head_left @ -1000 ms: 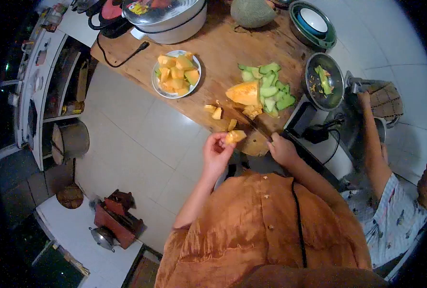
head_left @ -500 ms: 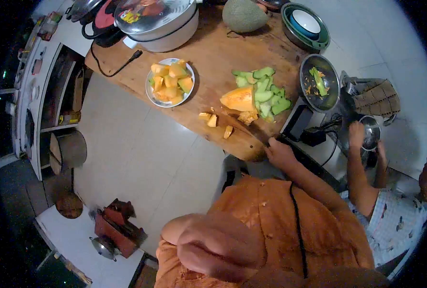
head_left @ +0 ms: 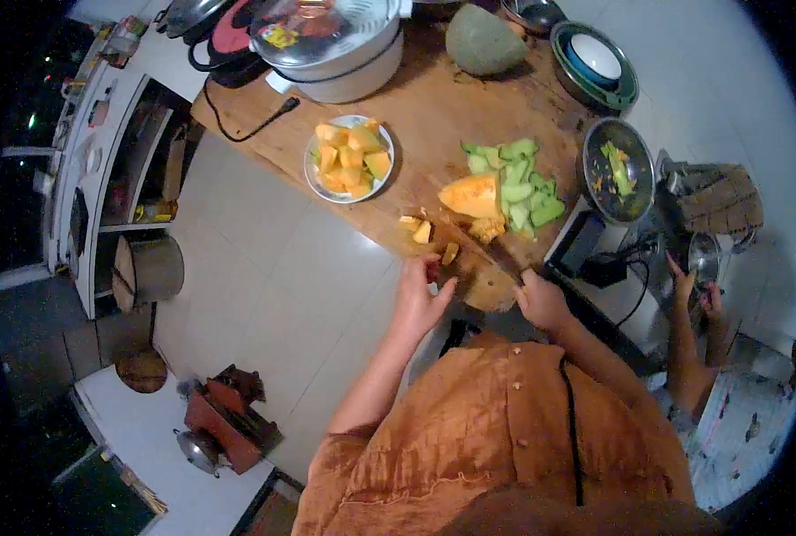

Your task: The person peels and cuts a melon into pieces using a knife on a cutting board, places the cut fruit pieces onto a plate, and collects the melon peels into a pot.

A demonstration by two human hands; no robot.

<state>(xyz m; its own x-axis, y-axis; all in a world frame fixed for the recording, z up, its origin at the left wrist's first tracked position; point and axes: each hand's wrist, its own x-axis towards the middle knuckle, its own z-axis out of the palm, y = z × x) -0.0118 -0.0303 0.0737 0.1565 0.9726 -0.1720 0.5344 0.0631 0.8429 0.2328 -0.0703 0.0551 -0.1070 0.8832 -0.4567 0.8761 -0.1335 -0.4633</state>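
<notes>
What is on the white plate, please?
Orange fruit chunks are heaped on the white plate; its middle and any pieces buried under the top ones cannot be seen.

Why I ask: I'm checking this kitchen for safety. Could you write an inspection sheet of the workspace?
Surface: wooden table, small dark marks.
Job's things: cut orange melon beside green peels; loose chunks near the edge; plate heaped with chunks.
Clutter: lidded white pot, rough-skinned melon, stacked bowls.
Hands: right grips the knife; left at the table edge, thumb and fingers apart.
Cables: loose plug on the table; black cable looping near the sink area.
Surroundings: another person's hands at a metal bowl.
</notes>
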